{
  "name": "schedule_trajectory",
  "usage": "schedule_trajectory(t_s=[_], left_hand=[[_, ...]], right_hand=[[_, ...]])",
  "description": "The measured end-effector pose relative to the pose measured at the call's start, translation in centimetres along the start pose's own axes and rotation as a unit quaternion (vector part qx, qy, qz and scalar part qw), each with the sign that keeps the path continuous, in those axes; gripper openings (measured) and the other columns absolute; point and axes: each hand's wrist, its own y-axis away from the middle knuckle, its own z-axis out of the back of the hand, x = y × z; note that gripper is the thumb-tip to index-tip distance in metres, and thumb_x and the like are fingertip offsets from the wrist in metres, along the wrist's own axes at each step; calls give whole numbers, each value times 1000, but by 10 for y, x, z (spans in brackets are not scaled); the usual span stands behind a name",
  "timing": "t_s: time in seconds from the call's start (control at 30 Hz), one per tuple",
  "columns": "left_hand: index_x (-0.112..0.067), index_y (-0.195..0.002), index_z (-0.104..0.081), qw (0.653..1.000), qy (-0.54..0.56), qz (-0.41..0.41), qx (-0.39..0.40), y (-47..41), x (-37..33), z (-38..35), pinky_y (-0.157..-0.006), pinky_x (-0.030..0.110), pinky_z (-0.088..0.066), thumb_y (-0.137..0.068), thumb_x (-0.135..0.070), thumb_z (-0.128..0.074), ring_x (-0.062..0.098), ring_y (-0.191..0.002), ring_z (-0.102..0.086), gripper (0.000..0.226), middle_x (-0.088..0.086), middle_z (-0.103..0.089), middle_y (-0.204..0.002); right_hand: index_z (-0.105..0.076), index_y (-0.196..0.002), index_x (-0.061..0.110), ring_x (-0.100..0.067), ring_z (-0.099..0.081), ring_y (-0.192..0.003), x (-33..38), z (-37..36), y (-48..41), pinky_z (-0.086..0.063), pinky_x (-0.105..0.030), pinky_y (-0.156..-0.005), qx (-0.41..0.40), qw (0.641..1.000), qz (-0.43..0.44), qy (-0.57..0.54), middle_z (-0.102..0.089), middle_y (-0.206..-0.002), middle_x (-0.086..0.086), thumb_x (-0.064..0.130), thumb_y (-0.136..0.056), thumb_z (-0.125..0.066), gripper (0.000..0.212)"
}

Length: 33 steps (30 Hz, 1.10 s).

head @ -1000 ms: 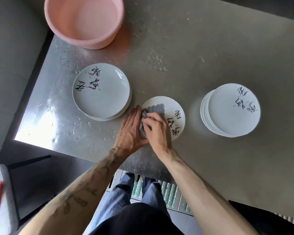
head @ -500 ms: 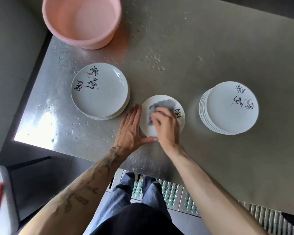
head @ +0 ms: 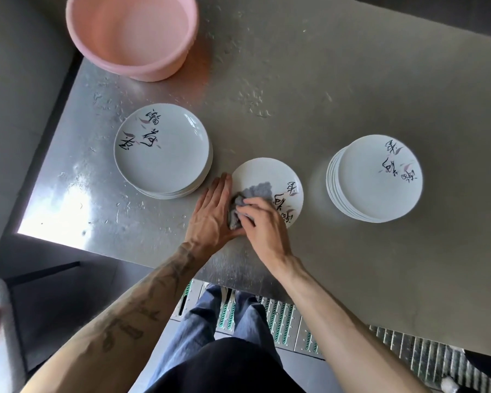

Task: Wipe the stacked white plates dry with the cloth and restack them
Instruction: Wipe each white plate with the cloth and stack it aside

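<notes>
Bright light is shining on the near left corner of a shiny metal table (head: 352, 80). A grey floor (head: 17, 66) is lying around it. A metal grate (head: 281, 316) is running under its near edge.

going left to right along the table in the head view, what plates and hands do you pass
left plate stack → left hand → single plate → right plate stack; right hand and cloth overlap the single plate, so skipped

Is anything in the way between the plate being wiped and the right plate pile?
Nothing visible. Only bare steel tabletop lies between the single white painted plate and the right-hand stack of white plates.
</notes>
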Motion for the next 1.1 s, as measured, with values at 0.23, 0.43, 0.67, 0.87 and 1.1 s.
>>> schedule_trajectory(t_s=[0.23, 0.43, 0.67, 0.87, 1.1], left_hand=[[-9, -164, -4, 999, -13, 28, 15, 0, -7, 3, -129, 42, -16, -59, -102, -45, 25, -158, -15, 146, 11, -15, -171], [-9, -164, -4, 999, -22, 31, 22, 0, -11, 6, -129, 40, -14, -59, -96, -54, 24, -159, -13, 146, 10, -13, -172], [-10, -164, -2, 999, -21, 29, 25, 0, -10, 9, -130, 39, -8, -55, -99, -54, 22, -159, -9, 150, 9, -9, -172], [-15, -164, 1, 999, -8, 36, 34, -1, -13, 9, -130, 42, -8, -54, -99, -53, 21, -160, -6, 149, 6, -7, -173], [-16, -164, 1, 999, -4, 39, 36, -3, -11, 8, -130, 40, -5, -53, -101, -49, 21, -160, -5, 149, 6, -7, -173]], right_hand=[[-81, -103, 12, -23, -66, -105, -14, 18, 12, -56, -33, -90, -69, 994, -80, 22, -71, -115, 0, 8, -86, -78, 17], [-80, -108, 12, -20, -64, -108, -14, 18, 6, -56, -37, -92, -13, 999, -36, 13, -69, -121, 1, 11, -90, -75, 19], [-79, -109, 13, -19, -65, -107, -21, 29, 19, -56, -34, -92, 14, 998, -19, 52, -69, -121, 2, 12, -90, -76, 20], [-80, -101, 9, -30, -67, -105, -47, 55, 10, -60, -41, -84, -39, 989, -29, 137, -72, -115, -2, 3, -84, -77, 18], [-78, -100, 8, -28, -59, -126, -54, 63, -34, -52, -40, -101, -33, 989, 41, 136, -71, -124, -6, -5, -86, -68, 21]])
